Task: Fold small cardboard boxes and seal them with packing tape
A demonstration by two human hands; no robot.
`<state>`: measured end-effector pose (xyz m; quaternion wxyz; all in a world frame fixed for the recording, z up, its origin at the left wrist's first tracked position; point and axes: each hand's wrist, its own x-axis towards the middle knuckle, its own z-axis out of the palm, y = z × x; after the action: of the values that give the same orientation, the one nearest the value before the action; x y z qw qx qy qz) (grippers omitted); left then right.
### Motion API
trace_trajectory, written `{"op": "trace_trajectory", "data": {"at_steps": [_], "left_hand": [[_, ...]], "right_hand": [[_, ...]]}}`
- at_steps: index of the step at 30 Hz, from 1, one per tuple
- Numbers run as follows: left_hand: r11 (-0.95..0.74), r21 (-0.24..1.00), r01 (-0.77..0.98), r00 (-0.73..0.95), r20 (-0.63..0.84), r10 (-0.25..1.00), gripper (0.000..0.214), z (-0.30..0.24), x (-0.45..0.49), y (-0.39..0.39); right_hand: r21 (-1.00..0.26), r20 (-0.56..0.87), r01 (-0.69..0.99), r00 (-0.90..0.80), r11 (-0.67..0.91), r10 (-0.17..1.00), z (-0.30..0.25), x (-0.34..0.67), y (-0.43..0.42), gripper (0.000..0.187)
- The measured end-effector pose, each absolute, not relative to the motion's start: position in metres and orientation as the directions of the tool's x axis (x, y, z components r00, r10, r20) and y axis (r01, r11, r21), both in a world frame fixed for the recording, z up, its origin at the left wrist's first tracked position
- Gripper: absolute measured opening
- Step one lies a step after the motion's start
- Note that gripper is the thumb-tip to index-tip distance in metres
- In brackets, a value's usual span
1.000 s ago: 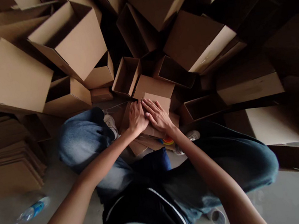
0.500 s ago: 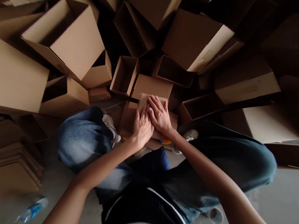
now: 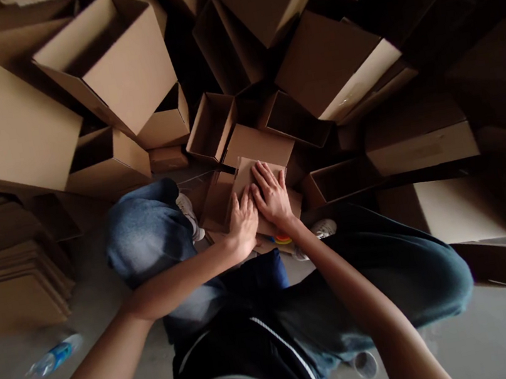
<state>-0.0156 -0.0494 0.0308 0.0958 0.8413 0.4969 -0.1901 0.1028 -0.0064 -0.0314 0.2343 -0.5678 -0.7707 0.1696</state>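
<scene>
Between my feet lies a small cardboard box (image 3: 244, 173) with flat brown panels spread around it. My right hand (image 3: 272, 196) rests flat on its top, fingers stretched forward and slightly apart. Lower and to the left, my left hand (image 3: 243, 219) lies along the near left part of the same box, its fingers extended. A raised cardboard flap (image 3: 256, 144) stands behind the box. Something with a rainbow of colours (image 3: 282, 239) peeks out below my right wrist. What lies under both palms is hidden.
Open cardboard boxes (image 3: 130, 68) crowd the space ahead, with more boxes (image 3: 455, 203) to the right. A stack of flat cardboard (image 3: 10, 283) lies at left. On the floor are a plastic bottle (image 3: 57, 358) and a clear cup (image 3: 365, 364).
My left hand has slid down and back toward me, opening a gap between the hands and baring more of the box top. My right hand stays nearly in place.
</scene>
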Motion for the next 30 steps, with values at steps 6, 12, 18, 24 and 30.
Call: {"op": "trace_trajectory", "data": {"at_steps": [6, 12, 18, 24, 30], "left_hand": [[-0.487, -0.071, 0.871, 0.431, -0.367, 0.825, 0.107, 0.017, -0.009, -0.048], [-0.531, -0.039, 0.847, 0.507, -0.244, 0.827, 0.114, 0.010, -0.014, -0.048], [-0.612, 0.033, 0.790, 0.608, -0.163, 0.777, 0.121, 0.003, -0.022, -0.041], [-0.570, 0.005, 0.822, 0.562, -0.176, 0.808, 0.123, 0.004, -0.021, -0.043], [-0.500, -0.028, 0.866, 0.493, -0.133, 0.860, 0.123, -0.010, -0.011, -0.048]], "right_hand": [[-0.534, 0.167, 0.802, -0.211, 0.268, 0.963, -0.034, 0.108, -0.001, 0.055], [-0.546, 0.185, 0.786, -0.222, 0.288, 0.957, -0.035, 0.111, -0.001, 0.055], [-0.552, 0.199, 0.796, -0.166, 0.250, 0.966, -0.040, 0.112, -0.002, 0.054], [-0.524, 0.258, 0.845, 0.039, 0.106, 0.965, -0.045, 0.104, -0.008, 0.056], [-0.572, 0.178, 0.820, 0.127, -0.003, 0.976, -0.056, 0.103, -0.010, 0.069]]}}
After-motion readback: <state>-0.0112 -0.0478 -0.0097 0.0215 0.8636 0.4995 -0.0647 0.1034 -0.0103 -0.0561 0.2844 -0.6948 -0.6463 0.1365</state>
